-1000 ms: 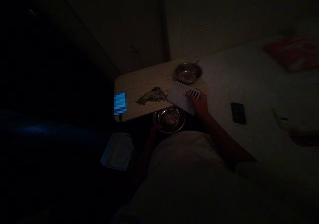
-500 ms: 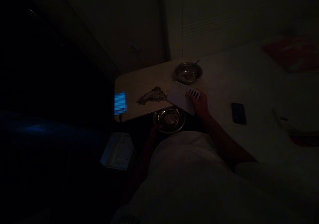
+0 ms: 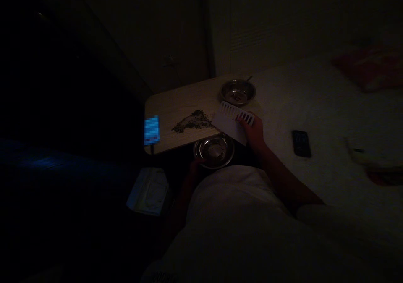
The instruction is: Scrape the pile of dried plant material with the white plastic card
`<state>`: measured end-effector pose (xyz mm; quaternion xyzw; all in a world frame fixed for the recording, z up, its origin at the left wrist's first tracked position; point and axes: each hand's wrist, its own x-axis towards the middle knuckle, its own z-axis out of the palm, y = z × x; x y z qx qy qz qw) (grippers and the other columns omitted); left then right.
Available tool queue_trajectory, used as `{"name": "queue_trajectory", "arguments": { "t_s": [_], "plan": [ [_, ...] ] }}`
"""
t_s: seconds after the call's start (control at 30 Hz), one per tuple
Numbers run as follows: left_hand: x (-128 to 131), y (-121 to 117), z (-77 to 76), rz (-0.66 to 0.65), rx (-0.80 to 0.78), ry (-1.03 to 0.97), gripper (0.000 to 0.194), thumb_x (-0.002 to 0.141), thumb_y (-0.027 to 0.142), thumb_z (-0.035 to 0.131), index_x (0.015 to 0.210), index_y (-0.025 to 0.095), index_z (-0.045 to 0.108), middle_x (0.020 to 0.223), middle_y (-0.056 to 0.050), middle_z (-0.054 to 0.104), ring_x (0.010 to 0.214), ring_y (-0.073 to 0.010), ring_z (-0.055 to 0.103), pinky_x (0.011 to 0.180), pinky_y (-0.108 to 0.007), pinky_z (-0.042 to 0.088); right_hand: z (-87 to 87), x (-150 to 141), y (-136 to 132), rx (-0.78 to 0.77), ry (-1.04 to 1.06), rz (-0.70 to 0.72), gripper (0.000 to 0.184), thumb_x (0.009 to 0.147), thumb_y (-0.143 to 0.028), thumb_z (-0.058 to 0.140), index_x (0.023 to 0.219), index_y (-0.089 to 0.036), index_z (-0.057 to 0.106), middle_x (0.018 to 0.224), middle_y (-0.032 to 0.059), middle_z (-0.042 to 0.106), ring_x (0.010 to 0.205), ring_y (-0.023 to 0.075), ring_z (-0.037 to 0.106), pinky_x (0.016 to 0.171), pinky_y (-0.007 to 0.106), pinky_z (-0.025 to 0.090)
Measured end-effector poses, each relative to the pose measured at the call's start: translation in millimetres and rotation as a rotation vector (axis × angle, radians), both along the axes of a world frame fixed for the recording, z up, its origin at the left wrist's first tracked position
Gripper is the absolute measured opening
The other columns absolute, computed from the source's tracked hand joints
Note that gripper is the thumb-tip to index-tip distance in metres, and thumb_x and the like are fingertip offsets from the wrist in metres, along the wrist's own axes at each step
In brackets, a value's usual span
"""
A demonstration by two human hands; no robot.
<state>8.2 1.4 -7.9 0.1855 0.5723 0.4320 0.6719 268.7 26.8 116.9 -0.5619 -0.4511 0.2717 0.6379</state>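
Looking down from the head view, into deep gloom. Gripping a slotted sheet (image 3: 228, 126) in the right hand (image 3: 255, 132), thumb pressed over the slotted edge, other fingers mostly hidden. Right at the tip of a heap of dark bits (image 3: 192, 122) on the table (image 3: 163, 108) with that sheet; perhaps touching, too dim to tell. Over to the left hand (image 3: 197, 164): thumb at the rim of the near bowl (image 3: 226, 160), seemingly clasping, fingers lost in shadow. Just beside the table's near edge with that bowl, overlapped by the sheet's lower corner.

Looks like a gathering step, judging by sheet, heap and bowl together, with plenty lying on the tabletop. Seems to call next for laying the sheet's edge flat, drawing bits gently towards the edge, and bracing the bowl close below, so as not to lose any down the gap.

Counting up: two hands, one sheet, one heap, bits too small to number. Two bowls, including the far bowl (image 3: 252, 95) at the table's back corner. One lit screen (image 3: 151, 130) at the left end, one phone (image 3: 301, 143) on the pale surface (image 3: 333, 119), one box (image 3: 149, 190) lower left. Two red things (image 3: 374, 69) far right, too dark to name.
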Motion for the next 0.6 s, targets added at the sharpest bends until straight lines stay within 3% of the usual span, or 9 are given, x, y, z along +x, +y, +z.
{"name": "queue_trajectory", "arguments": {
  "t_s": [0.2, 0.37, 0.6],
  "plan": [
    [2.9, 0.2, 2.5, -0.001, -0.008, -0.079, 0.013, 0.045, 0.013, 0.072, 0.057, 0.015, 0.068, 0.065, -0.009, 0.072, 0.081, -0.0353, 0.069, 0.082, -0.045, 0.053, -3.0, 4.7, 2.6, 0.015, -0.024, -0.035, 0.027, 0.074, -0.043, 0.068, 0.086, -0.019, 0.066, 0.081, 0.0024, 0.069, 0.074, 0.0177, 0.061, 0.067, 0.03, 0.049],
    [2.8, 0.6, 0.7, 0.013, -0.011, -0.042, 0.012, 0.044, 0.012, 0.071, 0.054, 0.017, 0.066, 0.058, -0.004, 0.07, 0.07, -0.0289, 0.069, 0.077, -0.041, 0.054, -4.3, 5.8, 2.8, 0.015, -0.021, -0.034, 0.027, 0.073, -0.043, 0.069, 0.086, -0.019, 0.066, 0.082, 0.0031, 0.069, 0.073, 0.0177, 0.062, 0.067, 0.031, 0.05],
    [0.2, 1.3, -4.8, -0.026, -0.01, -0.082, 0.021, 0.044, 0.014, 0.071, 0.064, 0.016, 0.071, 0.064, -0.006, 0.072, 0.076, -0.0309, 0.069, 0.08, -0.043, 0.053, -3.1, 5.8, 2.7, 0.016, -0.028, -0.03, 0.024, 0.074, -0.04, 0.068, 0.086, -0.019, 0.066, 0.08, 0.0017, 0.068, 0.071, 0.016, 0.06, 0.066, 0.029, 0.049]
  ]
}}
